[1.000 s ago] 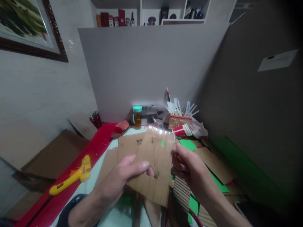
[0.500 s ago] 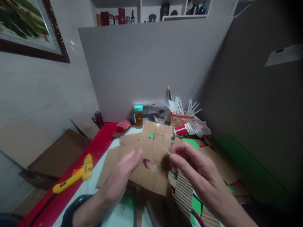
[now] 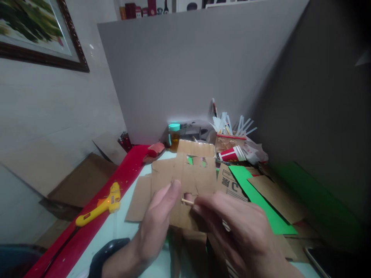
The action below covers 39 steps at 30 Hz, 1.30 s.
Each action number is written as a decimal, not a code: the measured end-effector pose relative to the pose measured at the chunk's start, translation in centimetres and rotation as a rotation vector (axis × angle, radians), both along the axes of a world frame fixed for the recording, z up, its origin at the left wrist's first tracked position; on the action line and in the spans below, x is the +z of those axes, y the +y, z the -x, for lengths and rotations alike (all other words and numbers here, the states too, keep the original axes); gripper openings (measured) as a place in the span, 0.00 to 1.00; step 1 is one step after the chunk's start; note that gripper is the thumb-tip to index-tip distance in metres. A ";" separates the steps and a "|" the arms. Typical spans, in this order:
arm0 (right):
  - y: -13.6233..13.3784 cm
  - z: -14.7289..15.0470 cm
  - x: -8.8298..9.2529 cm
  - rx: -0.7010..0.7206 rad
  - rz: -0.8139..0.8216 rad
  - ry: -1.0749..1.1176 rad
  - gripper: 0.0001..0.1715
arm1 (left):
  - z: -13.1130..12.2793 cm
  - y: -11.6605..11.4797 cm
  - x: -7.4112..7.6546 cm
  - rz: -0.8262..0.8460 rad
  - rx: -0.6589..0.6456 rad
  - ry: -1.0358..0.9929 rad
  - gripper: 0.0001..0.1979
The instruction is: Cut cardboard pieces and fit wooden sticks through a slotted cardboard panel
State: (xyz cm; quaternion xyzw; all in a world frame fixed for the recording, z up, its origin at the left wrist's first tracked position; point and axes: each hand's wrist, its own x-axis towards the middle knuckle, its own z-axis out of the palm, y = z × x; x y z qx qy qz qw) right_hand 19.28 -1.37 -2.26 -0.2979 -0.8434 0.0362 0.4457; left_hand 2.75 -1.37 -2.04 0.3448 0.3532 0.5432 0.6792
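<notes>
My left hand (image 3: pixel 160 216) grips a brown cardboard piece (image 3: pixel 191 177) with the thumb on its face; the other fingers are behind it. Cut-out holes pierce the cardboard, two near its top and one lower down. A thin wooden stick (image 3: pixel 188 202) is pinched in my right hand (image 3: pixel 232 224). Its tip lies at the lower hole; whether it enters the hole I cannot tell. Part of the cardboard's lower right is hidden behind my right hand.
A yellow glue gun (image 3: pixel 100 208) lies on a red strip (image 3: pixel 127 173) at the left. Green sheet (image 3: pixel 261 200) and cardboard scraps lie at right. Behind stand a teal-lidded bottle (image 3: pixel 174 137) and a box of white sticks (image 3: pixel 230 141); a red paper cup (image 3: pixel 230 154) lies tipped over. A phone-like dark object (image 3: pixel 321 258) sits lower right.
My right hand has moved left and down, bringing the stick from the cardboard's right edge to the lower hole. The view has tilted downward. My left hand keeps its hold.
</notes>
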 end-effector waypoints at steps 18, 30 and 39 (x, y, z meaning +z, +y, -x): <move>-0.4 -0.4 1.2 -0.120 0.291 0.233 0.03 | -0.3 -0.8 0.4 -0.029 0.092 0.107 0.25; -0.1 -1.1 1.7 0.303 0.877 0.465 0.17 | -0.7 -1.8 1.4 0.037 0.287 0.052 0.21; -1.0 1.4 2.3 0.289 1.038 0.675 0.10 | -0.5 -1.9 0.0 0.149 0.204 0.011 0.30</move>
